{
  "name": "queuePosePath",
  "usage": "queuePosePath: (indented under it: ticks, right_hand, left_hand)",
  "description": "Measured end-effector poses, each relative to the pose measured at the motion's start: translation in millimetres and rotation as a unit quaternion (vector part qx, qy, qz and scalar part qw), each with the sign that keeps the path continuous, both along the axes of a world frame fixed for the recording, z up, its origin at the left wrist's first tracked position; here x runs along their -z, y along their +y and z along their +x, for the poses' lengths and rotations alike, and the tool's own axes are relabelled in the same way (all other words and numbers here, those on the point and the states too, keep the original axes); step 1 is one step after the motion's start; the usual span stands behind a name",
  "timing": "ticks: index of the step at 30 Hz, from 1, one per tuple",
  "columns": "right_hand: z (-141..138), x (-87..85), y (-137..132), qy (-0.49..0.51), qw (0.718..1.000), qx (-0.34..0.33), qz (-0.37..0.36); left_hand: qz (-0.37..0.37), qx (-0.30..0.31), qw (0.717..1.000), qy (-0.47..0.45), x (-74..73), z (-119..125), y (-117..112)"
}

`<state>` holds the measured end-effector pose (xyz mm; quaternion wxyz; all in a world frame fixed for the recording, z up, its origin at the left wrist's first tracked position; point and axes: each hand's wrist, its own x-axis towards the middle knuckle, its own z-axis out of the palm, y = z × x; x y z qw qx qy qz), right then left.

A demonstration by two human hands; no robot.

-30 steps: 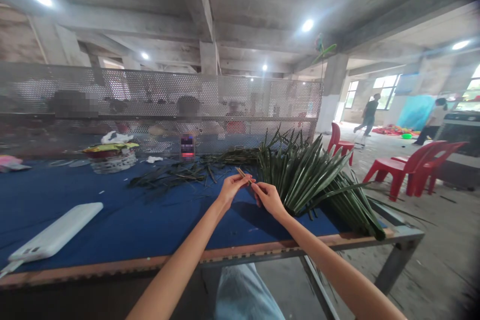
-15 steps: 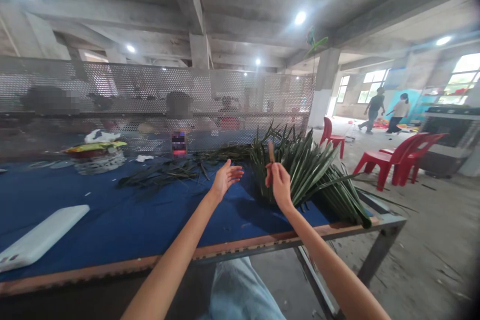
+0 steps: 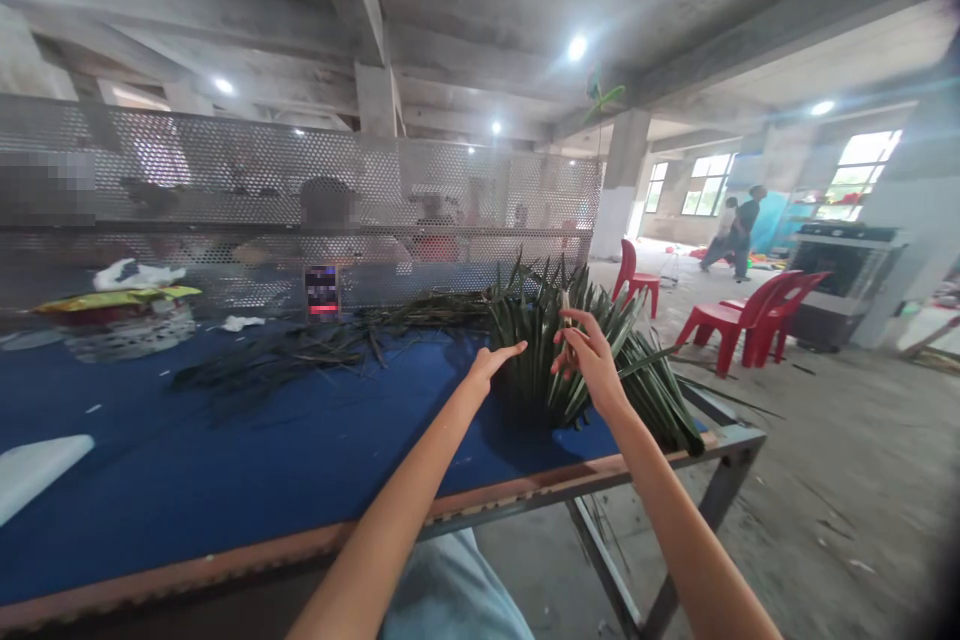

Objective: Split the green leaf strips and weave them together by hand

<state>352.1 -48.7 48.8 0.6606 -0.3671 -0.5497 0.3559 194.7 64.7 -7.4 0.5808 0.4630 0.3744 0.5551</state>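
My left hand (image 3: pixel 491 367) reaches forward over the blue table (image 3: pixel 247 460), fingers stretched out and empty, its tips at the edge of a pile of long green leaves (image 3: pixel 600 350). Just to the right, my right hand (image 3: pixel 589 355) is raised in front of the pile. Its thumb and fingers pinch a thin pale strip (image 3: pixel 566 312) that stands upright. The leaf pile lies at the table's right end and hangs over the corner.
Loose dark leaf scraps (image 3: pixel 300 355) lie across the table's middle. A white flat object (image 3: pixel 34 465) sits at the left edge, a basket (image 3: pixel 120 325) at the back left. A perforated metal screen (image 3: pixel 300 210) backs the table. Red plastic chairs (image 3: pixel 742 320) stand right; people walk far off.
My hands, together on the strip a second ago, have parted. The right hand lifted the strip upright; the left let go and reached towards the leaves. The view has swung right.
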Motion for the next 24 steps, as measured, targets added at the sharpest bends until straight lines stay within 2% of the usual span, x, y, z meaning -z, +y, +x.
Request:
queuePosePath:
  ticks: [3, 5, 7, 8, 10, 12, 14, 19, 24]
  right_hand:
    - [3, 4.7, -1, 0.008, 0.999, -0.045, -0.012]
    - [2, 6.7, -1, 0.036, 0.996, -0.081, -0.010]
    - [-3, 9.4, -1, 0.051, 0.995, -0.089, -0.004]
    - [-6, 11.5, -1, 0.050, 0.996, -0.070, 0.000]
    - [-13, 17.3, -1, 0.032, 0.999, 0.011, 0.010]
    - [-21, 24.2, -1, -0.010, 0.995, 0.098, 0.016]
    - [-28, 30.3, -4, -0.072, 0.986, 0.147, 0.015]
    - [-36, 37.3, -15, -0.222, 0.958, 0.181, 0.021]
    - [-37, 41.0, -22, -0.291, 0.933, 0.203, 0.060]
  left_hand:
    - [-0.071, -0.057, 0.995, 0.037, 2.5, 8, 4]
    - [-0.087, -0.065, 0.994, 0.032, 3.2, 10, 4]
    - [-0.080, -0.053, 0.995, 0.013, 3.5, 9, 3]
    - [-0.078, -0.047, 0.996, 0.002, 3.4, 8, 2]
    - [-0.075, -0.037, 0.996, -0.017, 3.2, 3, 0]
    - [-0.078, -0.029, 0.996, -0.034, 2.9, -1, -1]
    - [-0.086, -0.022, 0.995, -0.051, 2.9, -4, -2]
    - [-0.080, -0.001, 0.994, -0.074, 3.0, -6, -2]
    - [-0.091, 0.020, 0.993, -0.070, 2.7, -6, -1]
